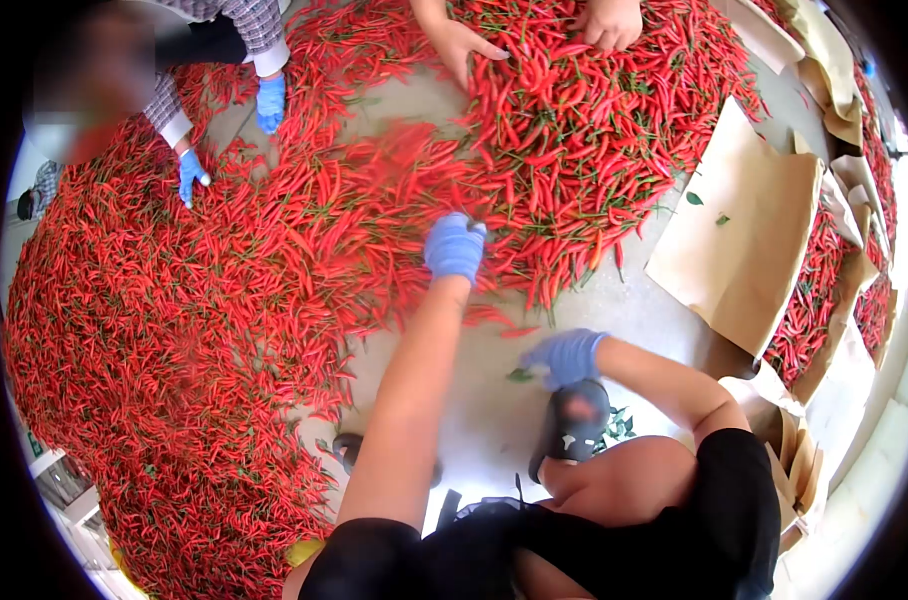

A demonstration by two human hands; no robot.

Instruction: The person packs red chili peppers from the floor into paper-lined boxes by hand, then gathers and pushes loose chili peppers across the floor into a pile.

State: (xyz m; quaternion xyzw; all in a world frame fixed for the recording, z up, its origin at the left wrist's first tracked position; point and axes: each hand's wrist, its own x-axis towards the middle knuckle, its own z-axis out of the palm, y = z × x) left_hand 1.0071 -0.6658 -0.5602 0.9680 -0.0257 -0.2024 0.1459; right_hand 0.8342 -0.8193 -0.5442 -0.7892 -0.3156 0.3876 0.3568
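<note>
Red chili peppers [274,240] with green stems lie in a thick layer over the floor. My left hand [456,247], in a blue glove, reaches forward over the layer with its fingers curled in; whatever they hold is hidden. Peppers around that hand are smeared by motion. Lower and to the right, my right hand [566,357], also blue-gloved, hovers above the floor near my shoe [577,415]. Its fingers are blurred. A green leaf [520,375] shows right by its fingertips; whether it is held I cannot tell.
Across from me, another person's bare hands [462,45] work in a higher pepper heap [594,150]. At upper left, someone's blue-gloved hands [271,103] touch the layer. A brown paper sheet [739,225] and pepper-filled paper bags [824,290] stand right. Loose leaves [619,425] lie beside my shoe.
</note>
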